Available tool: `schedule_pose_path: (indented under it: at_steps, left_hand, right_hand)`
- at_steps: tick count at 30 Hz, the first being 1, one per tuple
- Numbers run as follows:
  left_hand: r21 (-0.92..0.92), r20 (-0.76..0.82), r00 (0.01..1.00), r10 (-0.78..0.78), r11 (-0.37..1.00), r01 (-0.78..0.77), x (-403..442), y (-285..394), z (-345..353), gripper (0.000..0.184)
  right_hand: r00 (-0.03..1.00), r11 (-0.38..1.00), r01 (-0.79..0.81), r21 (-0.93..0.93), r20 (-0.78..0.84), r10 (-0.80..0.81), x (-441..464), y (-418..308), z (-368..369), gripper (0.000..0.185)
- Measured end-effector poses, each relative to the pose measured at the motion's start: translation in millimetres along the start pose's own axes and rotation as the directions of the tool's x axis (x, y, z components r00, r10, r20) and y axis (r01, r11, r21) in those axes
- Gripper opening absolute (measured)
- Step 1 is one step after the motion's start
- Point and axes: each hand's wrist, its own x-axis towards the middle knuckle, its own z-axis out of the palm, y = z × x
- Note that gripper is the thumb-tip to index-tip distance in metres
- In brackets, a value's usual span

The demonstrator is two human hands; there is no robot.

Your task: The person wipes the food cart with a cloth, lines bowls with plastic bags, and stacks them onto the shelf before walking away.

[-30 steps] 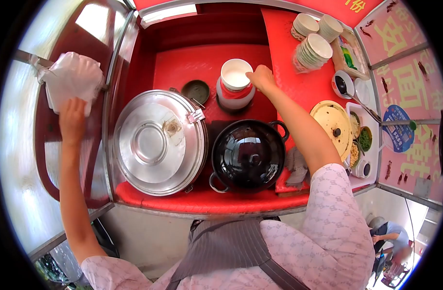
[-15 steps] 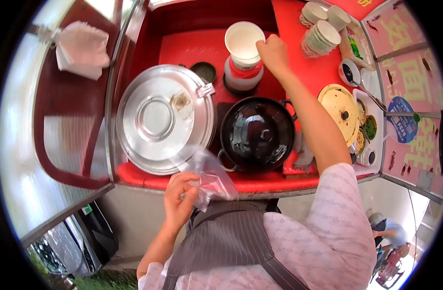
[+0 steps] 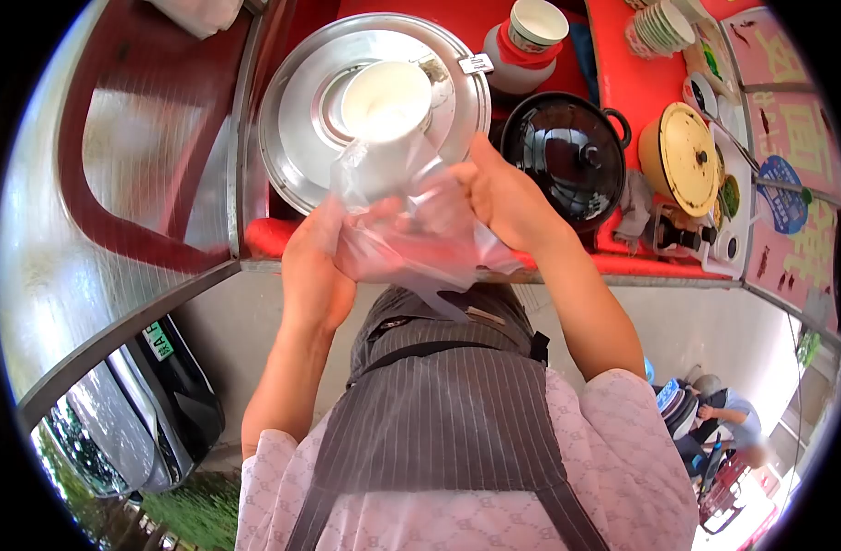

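In mid-frame, the left hand (image 3: 321,266) and right hand (image 3: 514,200) grasped a clear plastic bag (image 3: 416,250); light, even tension would have suited its thin film. The white cup (image 3: 386,94) stood above, on the metal lid (image 3: 297,96). At right, the pink sign (image 3: 777,124) bore yellow characters, partly hidden.

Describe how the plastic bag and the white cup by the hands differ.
The plastic bag is see-through; the white cup is opaque.
The plastic bag is loose and crumpled, while the white cup keeps a firm, round shape, mouth up.
The plastic bag is held between the left hand and right hand; the white cup is in neither.
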Motion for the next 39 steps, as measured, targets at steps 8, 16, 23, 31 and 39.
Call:
schedule_pose_path:
  at_steps: [8,16,23,31,39]
  left_hand:
    - [-0.072,0.206,0.977,-0.056,0.995,0.073,5.0,-16.6,-59.2,0.057]
    - [0.834,0.415,0.909,-0.036,0.415,-0.364,33.2,-100.2,-84.8,0.042]
    - [0.735,0.673,0.735,-0.08,0.179,-0.653,-49.9,-107.2,8.3,0.033]
    - [0.761,0.538,0.834,-0.126,0.498,-0.416,-73.1,-172.4,-17.3,0.046]
    - [0.646,0.678,0.727,-0.109,0.559,-0.519,-122.2,-192.9,-19.0,0.045]
  right_hand:
    - [0.818,0.737,0.374,-0.563,-0.174,-0.548,-54.9,107.9,12.8,0.013]
    - [0.289,0.63,0.245,-0.737,-0.565,-0.773,-115.9,181.5,19.3,0.027]
    - [0.311,0.819,0.488,-0.302,-0.816,-0.487,-169.7,237.2,47.4,0.026]
    - [0.0,0.692,0.424,-0.584,-0.764,-0.645,-180.2,321.9,20.1,0.024]
    - [-0.145,0.668,0.284,-0.688,-0.72,-0.679,-240.2,345.8,65.5,0.024]
